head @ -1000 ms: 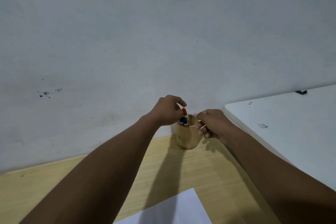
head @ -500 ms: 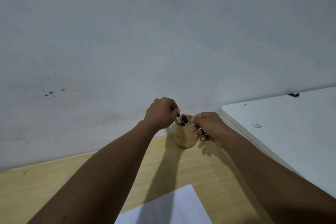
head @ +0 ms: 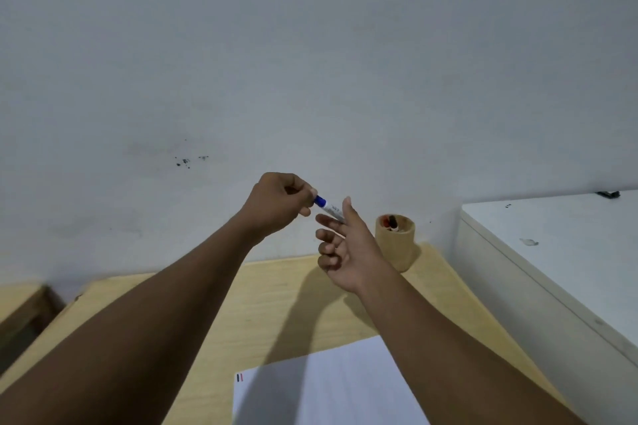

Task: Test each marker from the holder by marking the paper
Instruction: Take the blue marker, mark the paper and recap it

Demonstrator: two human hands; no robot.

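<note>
Both my hands have come away from the holder since half a second ago, and the blue marker that stood in it is now out, held in the air between them. My left hand is closed, its thumb and fingertips pinched on the blue cap end. My right hand is loosely open, palm turned toward the left hand, index finger raised, the other fingers half curled; the marker's far end disappears behind them, and I cannot tell whether they actually grip it.

The marker is short, with a white barrel carrying small dark print too fine to read, and a bright blue cap. It lies tilted, cap end higher at 10 o'clock, barrel running down toward 4 o'clock.

The holder — a round, tan cup — stands upright on the pale wooden desk at about 3 o'clock from my right hand, near the wall. Inside it I see a red-tipped marker and something dark beside it.

The paper lies flat at 6 o'clock, well apart from my hands, white, with two short strokes — one dark, one red — near its upper left corner. A white table stands at 3 o'clock.
</note>
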